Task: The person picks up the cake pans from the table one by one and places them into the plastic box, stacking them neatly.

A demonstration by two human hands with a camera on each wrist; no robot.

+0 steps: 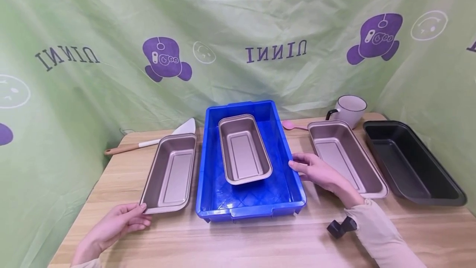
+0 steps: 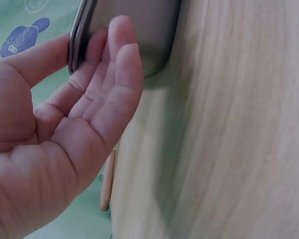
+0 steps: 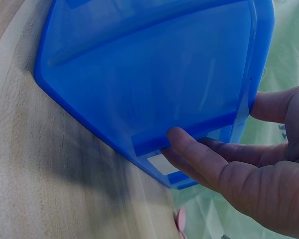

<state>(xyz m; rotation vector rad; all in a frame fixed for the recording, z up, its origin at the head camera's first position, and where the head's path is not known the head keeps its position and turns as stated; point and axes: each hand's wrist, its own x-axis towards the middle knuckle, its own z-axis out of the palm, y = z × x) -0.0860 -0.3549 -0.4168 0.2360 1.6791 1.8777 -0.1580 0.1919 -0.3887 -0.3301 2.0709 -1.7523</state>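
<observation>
Bin (image 1: 254,211): blue, at the middle of the table (image 1: 174,243), between the left tin (image 1: 175,173) and the right tin (image 1: 343,164).
Middle tin (image 1: 244,156): inside the bin, open side up, toward its left wall.
Left hand (image 1: 120,223): pinches the left tin's near left corner, thumb at the rim, the other fingers by the outer wall.
Right hand (image 1: 319,171): grips the bin's right side, thumb on the rim, fingers reaching along the outer wall below it.
Left tin: just beside the bin, touched by the left hand alone.
Right tin: near the right hand, open side up.
Black tin (image 1: 412,168): farthest right, just beside the right tin.
Spatula (image 1: 148,143): behind the left tin, wooden handle pointing left, middle part hidden.
Spoon (image 1: 288,125): pink, between the bin and the right tin, toward the back.
Mug (image 1: 349,111): upright behind the right tin, dark handle turned left.
Curtain (image 1: 223,15): green with purple prints, around the table.
</observation>
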